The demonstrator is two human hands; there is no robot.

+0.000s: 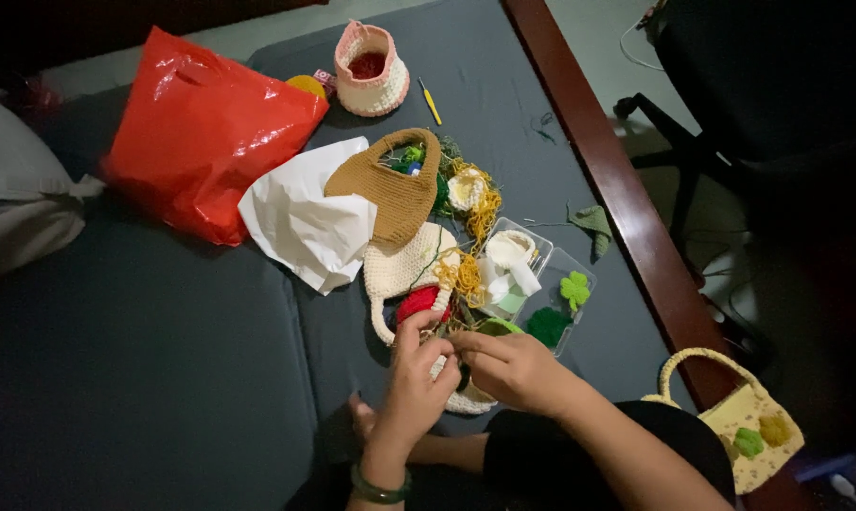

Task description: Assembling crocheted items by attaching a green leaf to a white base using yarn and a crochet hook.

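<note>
Both hands were seen low in the frame, pressed together over a small cream crochet piece lying on the dark padded surface. The left hand, with a green bangle at the wrist, was curled with its fingers pinched nearly closed on something small at the top of the piece; what exactly was pinched could not be told. The right hand was laid alongside, touching the left, its fingers folded shut over the same spot. Just above the hands a red crochet piece and a cream crochet bag were found, with yellow yarn tangled beside them. A tan crochet bag was placed above those, partly over white paper. A clear plastic tray sat just right of the pile, holding a light green crochet clover, a dark green crochet clover and a white yarn roll. A red plastic bag was noted at upper left, a pink-and-cream crochet basket at the top, and a yellow crochet hook just right of it. A yellow crochet handbag was seen at lower right, past the wooden edge.
</note>
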